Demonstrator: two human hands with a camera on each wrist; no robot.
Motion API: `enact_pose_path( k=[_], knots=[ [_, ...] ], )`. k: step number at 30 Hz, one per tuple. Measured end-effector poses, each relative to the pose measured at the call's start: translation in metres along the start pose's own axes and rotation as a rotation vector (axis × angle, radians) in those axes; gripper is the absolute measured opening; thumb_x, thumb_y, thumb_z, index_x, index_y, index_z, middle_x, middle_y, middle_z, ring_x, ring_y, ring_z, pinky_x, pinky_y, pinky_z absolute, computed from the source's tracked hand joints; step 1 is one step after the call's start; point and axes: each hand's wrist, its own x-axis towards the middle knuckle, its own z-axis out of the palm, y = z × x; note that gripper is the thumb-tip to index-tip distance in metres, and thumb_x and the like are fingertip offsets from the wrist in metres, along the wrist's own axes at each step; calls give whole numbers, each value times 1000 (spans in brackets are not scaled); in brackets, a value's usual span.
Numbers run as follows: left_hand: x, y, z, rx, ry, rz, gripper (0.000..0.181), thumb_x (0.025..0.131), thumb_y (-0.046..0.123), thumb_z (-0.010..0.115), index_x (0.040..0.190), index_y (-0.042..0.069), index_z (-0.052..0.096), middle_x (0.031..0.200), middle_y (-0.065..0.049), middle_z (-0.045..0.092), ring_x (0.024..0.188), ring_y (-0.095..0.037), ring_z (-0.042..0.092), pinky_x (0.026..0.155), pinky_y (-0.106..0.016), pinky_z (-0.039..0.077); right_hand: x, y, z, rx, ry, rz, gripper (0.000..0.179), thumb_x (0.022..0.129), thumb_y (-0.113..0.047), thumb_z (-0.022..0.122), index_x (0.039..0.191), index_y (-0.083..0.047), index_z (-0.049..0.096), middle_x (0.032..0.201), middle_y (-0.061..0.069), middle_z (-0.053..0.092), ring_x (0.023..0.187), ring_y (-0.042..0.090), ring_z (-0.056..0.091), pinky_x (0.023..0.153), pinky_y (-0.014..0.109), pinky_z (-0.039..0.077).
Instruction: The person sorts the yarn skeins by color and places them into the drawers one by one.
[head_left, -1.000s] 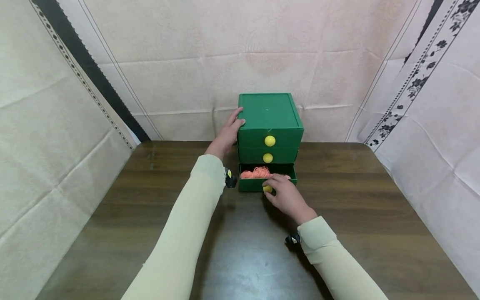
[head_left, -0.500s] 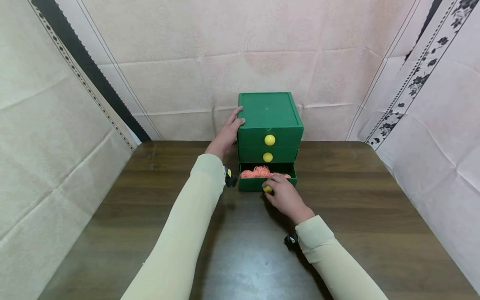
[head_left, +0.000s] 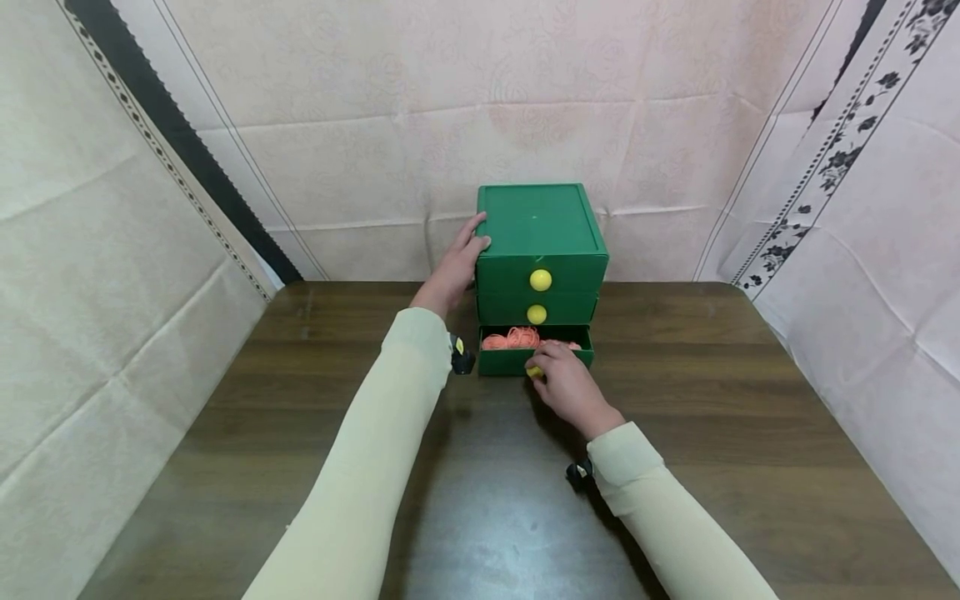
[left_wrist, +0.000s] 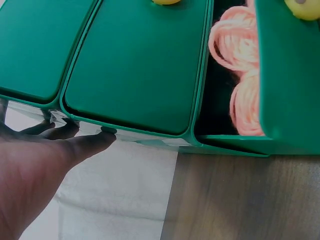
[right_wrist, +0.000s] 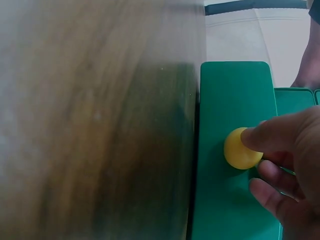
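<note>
A green drawer cabinet point(head_left: 536, 218) with yellow knobs stands on the table. Its bottom drawer point(head_left: 501, 362) is partly pulled out, showing pink yarn point(head_left: 522, 337) inside. My right hand point(head_left: 572, 388) pinches that drawer's round yellow knob point(right_wrist: 236, 152) between thumb and fingers, as the right wrist view shows. Against the cabinet's upper left side rests my left hand point(head_left: 452, 271), its fingers extended along the wall. In the left wrist view the yarn bundles point(left_wrist: 239, 42) sit behind the drawer front. The upper two drawers are closed. My right hand hides part of the drawer's right side.
The brown wooden table point(head_left: 315, 442) extends around the cabinet on both sides and in front. Behind it hangs a pale cloth point(head_left: 360, 167), and cloths with dark trim border the left and right. Each wrist carries a small black device.
The bottom drawer has slid a little inward, and my right hand has moved forward with its knob. My left hand stays in place on the cabinet's side.
</note>
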Motion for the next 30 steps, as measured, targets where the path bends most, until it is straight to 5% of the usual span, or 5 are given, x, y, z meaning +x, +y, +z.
enact_pose_path(
  k=[16, 30],
  knots=[
    [-17, 14, 3, 18, -8, -18, 54, 103, 34, 39, 153, 42, 20, 164, 7, 6, 150, -26, 13, 113, -59, 25, 9, 6, 4, 23, -15, 46, 18, 83, -4, 73, 100, -4, 72, 110, 9, 65, 112, 28, 59, 99, 42, 48],
    [5, -8, 1, 1, 28, 25, 48, 101, 42, 42, 145, 55, 27, 162, 14, 10, 149, -23, 16, 113, -59, 25, 16, 10, 2, 32, -11, 68, 17, 84, -5, 71, 102, -3, 72, 108, 10, 65, 105, 25, 60, 93, 39, 51]
  ],
)
